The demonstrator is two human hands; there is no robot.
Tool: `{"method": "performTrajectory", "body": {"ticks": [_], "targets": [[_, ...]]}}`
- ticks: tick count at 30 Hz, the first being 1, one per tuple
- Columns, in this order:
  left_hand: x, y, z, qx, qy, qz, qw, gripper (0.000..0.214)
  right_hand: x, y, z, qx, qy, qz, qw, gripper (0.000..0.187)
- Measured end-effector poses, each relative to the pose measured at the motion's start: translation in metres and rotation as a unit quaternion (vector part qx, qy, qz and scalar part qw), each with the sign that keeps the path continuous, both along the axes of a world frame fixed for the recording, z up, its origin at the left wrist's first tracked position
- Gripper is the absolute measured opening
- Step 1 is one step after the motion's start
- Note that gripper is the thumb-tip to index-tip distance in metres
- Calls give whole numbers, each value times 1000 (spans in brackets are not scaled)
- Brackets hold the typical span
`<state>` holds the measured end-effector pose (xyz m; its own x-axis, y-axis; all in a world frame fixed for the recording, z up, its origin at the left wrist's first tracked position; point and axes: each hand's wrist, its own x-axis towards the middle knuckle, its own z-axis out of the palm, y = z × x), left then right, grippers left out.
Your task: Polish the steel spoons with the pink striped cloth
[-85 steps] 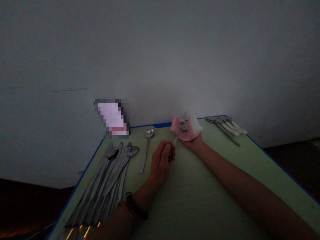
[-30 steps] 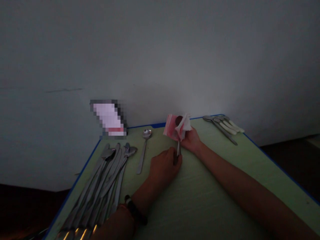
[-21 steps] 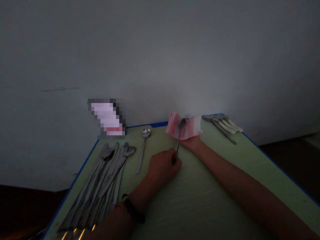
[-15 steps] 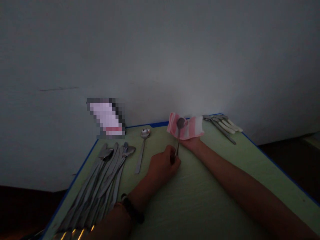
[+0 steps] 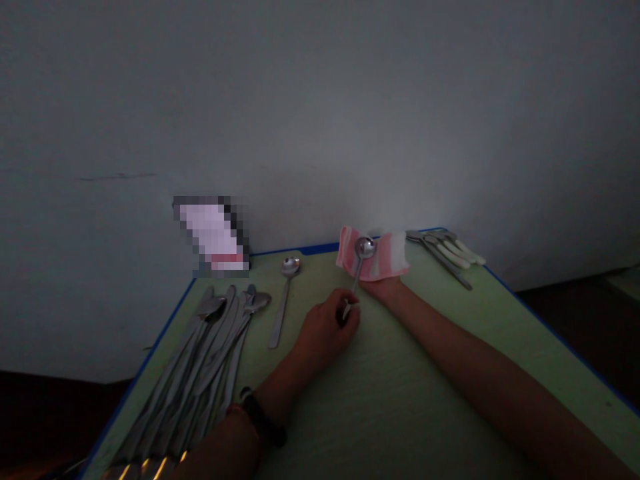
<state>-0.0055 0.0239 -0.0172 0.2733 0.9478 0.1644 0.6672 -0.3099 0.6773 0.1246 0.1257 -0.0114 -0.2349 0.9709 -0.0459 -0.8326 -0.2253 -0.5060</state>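
Observation:
A metal spoon (image 5: 365,247) is held by its handle in my left hand (image 5: 330,323), whose fingers are closed in a pinch. The spoon's bowl lies against a pink-and-white striped cloth (image 5: 385,257), its shiny side towards me. Spread over my right hand (image 5: 384,288), the cloth hides the fingers; only the heel of the palm and the wrist show below it. Left of my left hand, a second spoon (image 5: 285,300) lies alone on the table, bowl away from me.
A pile of spoons and knives (image 5: 200,373) covers the left side of the green, blue-edged table (image 5: 400,400). Several more pieces of cutlery, some white-handled (image 5: 455,253), lie at the far right corner. A blurred-out phone-like object (image 5: 213,233) leans against the grey wall (image 5: 320,120).
The spoon in my left hand has turned about its handle, so its bowl now looks bright instead of dark. The cloth and my right hand have shifted very slightly.

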Motion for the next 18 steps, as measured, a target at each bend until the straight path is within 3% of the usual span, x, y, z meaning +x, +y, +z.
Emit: {"method": "performTrajectory", "body": {"ticks": [10, 18], "targets": [[-1, 1, -2, -1, -40, 2, 999, 31, -2, -2, -1, 5, 66, 32, 997, 61], [-5, -3, 6, -42, -1, -118, 992, 24, 2, 4, -3, -9, 15, 18, 1000, 62]]}}
